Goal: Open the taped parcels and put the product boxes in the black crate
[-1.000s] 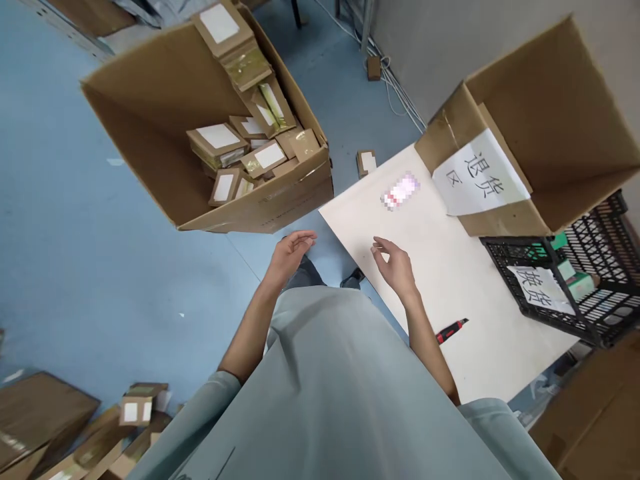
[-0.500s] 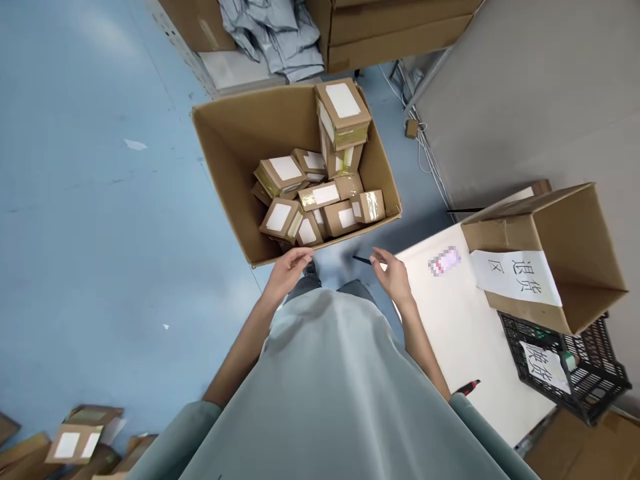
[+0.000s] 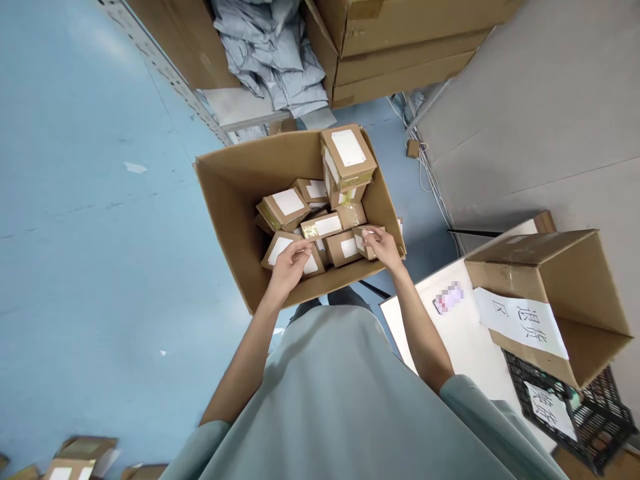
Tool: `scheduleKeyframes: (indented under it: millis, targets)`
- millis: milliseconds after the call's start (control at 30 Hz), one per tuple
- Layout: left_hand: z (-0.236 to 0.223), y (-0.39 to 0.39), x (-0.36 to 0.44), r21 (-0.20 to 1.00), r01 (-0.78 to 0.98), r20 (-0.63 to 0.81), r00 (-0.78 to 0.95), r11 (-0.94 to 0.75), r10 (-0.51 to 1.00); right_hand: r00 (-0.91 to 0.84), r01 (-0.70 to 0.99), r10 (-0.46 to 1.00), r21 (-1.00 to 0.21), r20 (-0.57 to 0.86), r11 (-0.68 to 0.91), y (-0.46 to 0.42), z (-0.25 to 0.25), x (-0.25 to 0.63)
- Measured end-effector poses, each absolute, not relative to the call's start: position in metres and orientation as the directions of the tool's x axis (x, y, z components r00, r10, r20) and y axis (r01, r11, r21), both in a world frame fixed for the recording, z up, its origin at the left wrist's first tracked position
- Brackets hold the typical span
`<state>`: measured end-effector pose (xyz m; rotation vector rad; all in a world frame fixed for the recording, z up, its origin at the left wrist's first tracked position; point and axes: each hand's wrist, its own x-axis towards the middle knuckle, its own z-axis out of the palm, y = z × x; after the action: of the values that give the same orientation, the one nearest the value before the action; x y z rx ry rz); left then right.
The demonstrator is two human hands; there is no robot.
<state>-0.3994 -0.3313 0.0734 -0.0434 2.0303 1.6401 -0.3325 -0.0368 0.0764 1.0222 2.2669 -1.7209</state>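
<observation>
Head view: labelled small boxes point(image 3: 323, 227) lie jumbled in the open carton point(image 3: 226, 223); the left hand point(image 3: 289, 264), loosely parted and empty, is over them, the right hand point(image 3: 384, 247), half-curled, at one box, grip impossible to tell.

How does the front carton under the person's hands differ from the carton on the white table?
The front carton stands beside the white table and holds many small boxes; the table carton sits on that table. The table carton has a white handwritten sheet on its side; none shows on the front carton. The left hand and right hand are over the front carton, away from the table carton. Both are open brown cardboard.
</observation>
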Motion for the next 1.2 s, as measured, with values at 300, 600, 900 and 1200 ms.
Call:
scheduleKeyframes:
  millis: [300,600,900,1200]
  targets:
    - [0.052,-0.165,-0.542,0.851,0.163,-0.124,-0.863,0.5,0.491,-0.681,0.442,0.355,-0.746,-0.641,-0.499,0.005,-0.005,-0.472]
    - [0.005,-0.119,-0.59,0.673,0.337,-0.245,-0.738,0.658,0.629,-0.518,0.444,0.28,-0.534,-0.808,-0.719,-0.003,-0.061,-0.526]
    - [0.047,-0.168,-0.561,0.698,0.334,-0.089,-0.837,0.633,0.54,-0.578,0.324,0.316,-0.566,-0.753,-0.758,-0.027,-0.02,-0.481]
    - [0.081,-0.272,-0.47,0.703,0.102,-0.176,-0.934,0.704,0.311,-0.767,0.398,0.451,-0.89,-0.456,-0.224,-0.08,0.057,-0.38]
